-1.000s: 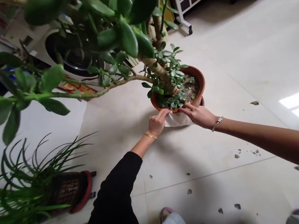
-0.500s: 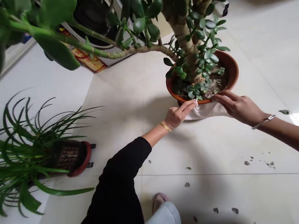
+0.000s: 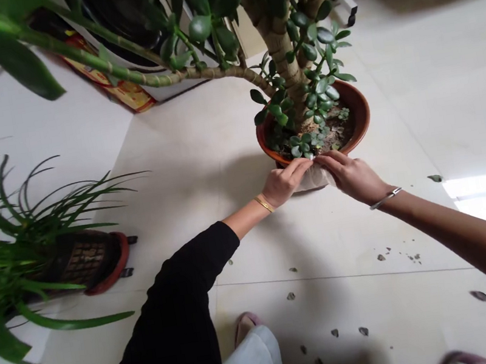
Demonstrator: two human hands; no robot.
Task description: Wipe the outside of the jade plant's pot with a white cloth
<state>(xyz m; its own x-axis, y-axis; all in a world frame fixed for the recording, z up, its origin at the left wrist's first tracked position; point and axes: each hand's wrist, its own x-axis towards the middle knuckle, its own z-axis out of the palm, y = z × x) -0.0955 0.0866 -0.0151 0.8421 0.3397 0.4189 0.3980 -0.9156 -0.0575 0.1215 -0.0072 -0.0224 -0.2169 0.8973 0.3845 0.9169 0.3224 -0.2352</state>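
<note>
In front of a large jade plant (image 3: pixel 284 52) in a round reddish-brown pot (image 3: pixel 361 129), my two hands meet at the near rim. Between them hangs a thin, whitish, slightly see-through cloth (image 3: pixel 315 179); its exact material is hard to tell. My left hand (image 3: pixel 281 184), with a gold bracelet at the wrist, pinches its left edge. The fingers of my right hand (image 3: pixel 355 177), above a silver bangle, are closed on its right side. Both sets of fingertips nearly touch each other, and part of the cloth is hidden behind them.
To the left stands a long-leaved plant in a dark pot (image 3: pixel 84 259) on a red wheeled base (image 3: pixel 112 270). Several dry leaves (image 3: pixel 363 331) and crumbs lie on the pale tiles. Behind are a front-loading washer (image 3: pixel 124 16), a red-yellow packet (image 3: pixel 118 91) and a white wheeled frame (image 3: pixel 346 2).
My right hand has moved left, closer to my left hand, so the cloth between them is bunched narrower. The whole view has shifted slightly to the right.
</note>
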